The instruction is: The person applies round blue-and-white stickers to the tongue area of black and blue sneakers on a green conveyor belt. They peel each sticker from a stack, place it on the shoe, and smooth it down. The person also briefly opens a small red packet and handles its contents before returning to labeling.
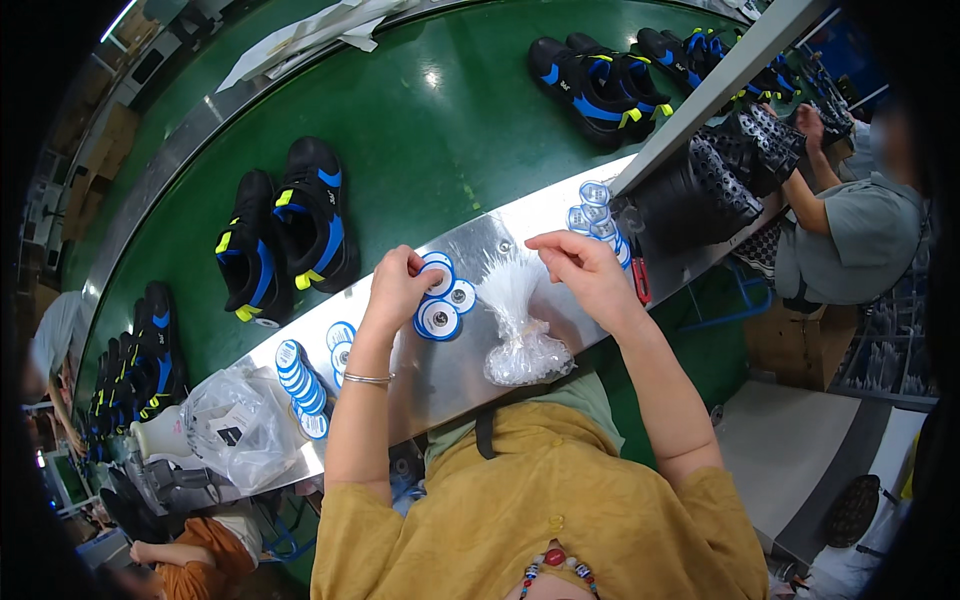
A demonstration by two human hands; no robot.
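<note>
My left hand [398,287] is closed, its thumb and fingertips pinching a round blue-rimmed white tag [436,274]. More round tags [437,319] lie just beneath and beside those fingers on the metal ledge. To the right stands a bundle of thin clear plastic strands [513,285], gathered at the middle, with its lower end in a clear bag. My right hand [590,277] hovers just right of the bundle's top, index finger stretched out and thumb apart from it. Nothing shows between those fingers, though a thin clear strand could escape sight.
Stacked tags [300,385] and a clear plastic bag [238,430] lie at left on the metal ledge [400,400]. At right are more tags [594,215] and red-handled snips [640,277]. Black-and-blue shoes [312,215] stand on the green belt [430,140]. A co-worker [850,240] sits at right.
</note>
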